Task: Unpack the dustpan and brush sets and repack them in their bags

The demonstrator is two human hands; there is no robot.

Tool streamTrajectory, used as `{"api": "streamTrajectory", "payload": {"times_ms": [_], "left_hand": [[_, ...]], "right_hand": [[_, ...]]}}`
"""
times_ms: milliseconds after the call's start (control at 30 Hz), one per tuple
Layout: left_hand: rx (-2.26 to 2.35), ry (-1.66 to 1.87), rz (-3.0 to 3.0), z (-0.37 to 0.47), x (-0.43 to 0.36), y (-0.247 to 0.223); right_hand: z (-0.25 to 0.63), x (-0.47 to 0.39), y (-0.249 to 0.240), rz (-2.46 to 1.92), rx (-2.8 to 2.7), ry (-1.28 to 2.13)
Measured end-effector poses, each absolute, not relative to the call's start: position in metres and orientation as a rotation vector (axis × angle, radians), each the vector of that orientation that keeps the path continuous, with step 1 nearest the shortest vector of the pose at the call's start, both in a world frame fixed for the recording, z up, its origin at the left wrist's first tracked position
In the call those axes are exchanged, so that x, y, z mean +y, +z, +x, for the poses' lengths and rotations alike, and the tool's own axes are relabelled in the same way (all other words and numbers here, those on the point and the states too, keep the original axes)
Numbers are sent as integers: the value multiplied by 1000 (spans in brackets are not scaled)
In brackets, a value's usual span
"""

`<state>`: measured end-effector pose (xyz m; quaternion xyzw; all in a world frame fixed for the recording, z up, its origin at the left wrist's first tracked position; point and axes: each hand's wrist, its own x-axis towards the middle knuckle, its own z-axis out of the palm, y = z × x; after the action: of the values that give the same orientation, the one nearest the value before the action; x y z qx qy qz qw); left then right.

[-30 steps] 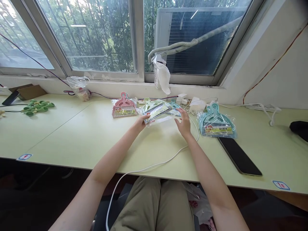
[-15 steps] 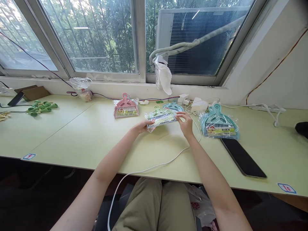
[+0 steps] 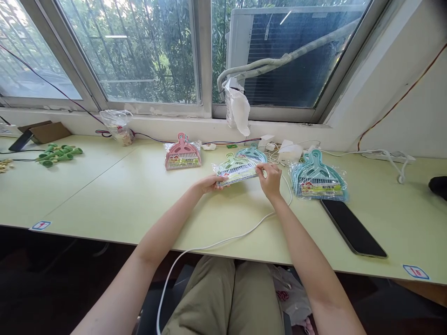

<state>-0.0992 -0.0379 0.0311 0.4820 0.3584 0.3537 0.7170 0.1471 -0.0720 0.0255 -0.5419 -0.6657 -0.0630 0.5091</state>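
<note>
Both hands hold a green dustpan set (image 3: 237,171) in clear plastic, tilted above the table. My left hand (image 3: 211,183) grips its lower left corner, thumb on top. At the right edge, the fingers of my right hand (image 3: 269,179) pinch the wrapping. Behind it lies a blue dustpan set (image 3: 253,151), partly covered from view. A wrapped pink dustpan set (image 3: 182,153) rests to the left. To the right is a pile of wrapped blue dustpan sets (image 3: 317,177).
A black phone (image 3: 352,228) lies at the right of the table (image 3: 139,204). A white cable (image 3: 223,242) crosses the front edge. Green plastic pieces (image 3: 57,155), a cardboard box (image 3: 52,132) and a plastic bag (image 3: 120,128) stand at the left. White adapters sit by the wall.
The green set has tilted slightly and its loose lower left wrapping is now gathered by my left hand. My right hand has closed more on the right edge.
</note>
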Motion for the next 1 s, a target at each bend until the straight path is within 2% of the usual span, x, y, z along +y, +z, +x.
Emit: {"api": "streamTrajectory", "payload": {"times_ms": [100,733,1000], "left_hand": [[790,635,1030,-101,-35,32],[813,595,1210,-106,-36,36],[725,616,1359,-102,-34,29]], "right_hand": [[147,-73,26,-1332,-1615,-208],[142,-72,27,-1310,-1541,-253],[138,-62,9,-1217,-1362,236]]}}
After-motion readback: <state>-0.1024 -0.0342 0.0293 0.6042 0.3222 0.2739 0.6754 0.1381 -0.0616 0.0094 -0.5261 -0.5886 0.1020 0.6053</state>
